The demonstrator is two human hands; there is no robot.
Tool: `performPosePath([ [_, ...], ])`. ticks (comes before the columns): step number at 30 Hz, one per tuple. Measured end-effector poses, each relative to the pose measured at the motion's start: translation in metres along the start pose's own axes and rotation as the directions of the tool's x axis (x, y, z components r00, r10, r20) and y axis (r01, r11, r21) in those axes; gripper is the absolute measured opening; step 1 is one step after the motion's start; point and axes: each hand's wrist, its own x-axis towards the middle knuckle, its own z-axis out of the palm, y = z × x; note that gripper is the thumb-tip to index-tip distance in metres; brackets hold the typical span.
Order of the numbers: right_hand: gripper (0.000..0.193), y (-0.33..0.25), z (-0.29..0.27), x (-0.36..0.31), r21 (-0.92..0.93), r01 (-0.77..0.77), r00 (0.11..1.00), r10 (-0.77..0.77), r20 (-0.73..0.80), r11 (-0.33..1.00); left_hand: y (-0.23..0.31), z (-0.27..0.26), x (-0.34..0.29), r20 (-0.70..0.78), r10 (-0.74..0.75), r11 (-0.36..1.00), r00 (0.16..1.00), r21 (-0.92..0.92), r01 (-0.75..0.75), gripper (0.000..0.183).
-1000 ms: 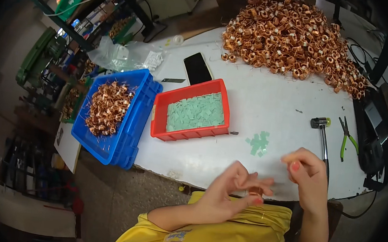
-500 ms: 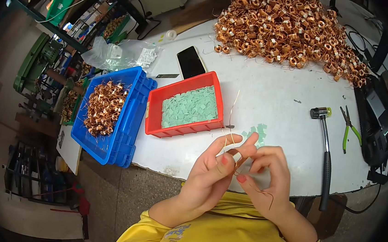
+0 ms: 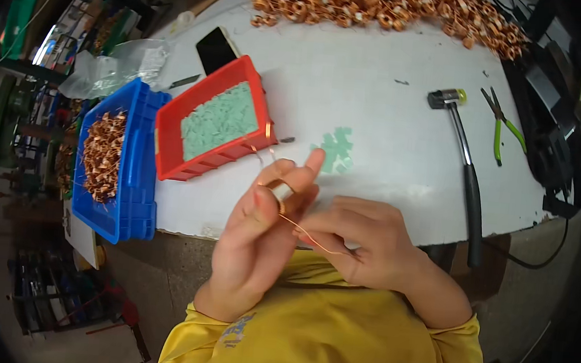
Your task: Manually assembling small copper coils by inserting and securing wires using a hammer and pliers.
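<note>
My left hand (image 3: 247, 236) is closed around a small copper wire coil (image 3: 281, 193) with a pale patch on its side. The coil sits between thumb and fingers, in front of my body at the table's near edge. Wire ends stick up beyond my left fingers. From the coil's lower side a copper lead (image 3: 313, 240) runs to the right. My right hand (image 3: 371, 244), fingers curled, pinches this lead, and its tip shows past the thumb. Beyond my hands, small light green pieces (image 3: 335, 149) lie loose on the white table (image 3: 372, 116).
A red bin (image 3: 269, 114) of green pieces stands left of my hands, beside a blue crate (image 3: 141, 168) of copper coils. More coils (image 3: 382, 6) are heaped at the back. A phone (image 3: 215, 50) lies behind the red bin. At right lie a hammer (image 3: 468, 169) and green-handled pliers (image 3: 499, 127).
The whole view has shifted, so the table things appear farther left and higher. My right hand has drawn away from the coil to the right, with the lead stretched between my hands.
</note>
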Motion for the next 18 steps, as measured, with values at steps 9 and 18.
performPosePath([
  [9, 0.021, 0.009, -0.003, -0.016, -0.145, 0.118, 0.991, -0.126, -0.049, 0.982, -0.014, -0.009, -0.013, -0.166, 0.039, 0.996, 0.985, -0.073, -0.052, 0.039],
  [18, 0.019, 0.022, 0.000, -0.028, -0.117, 0.196, 0.975, -0.206, -0.080, 0.974, -0.018, -0.004, -0.001, -0.158, 0.092, 0.992, 0.983, 0.101, -0.077, 0.043],
])
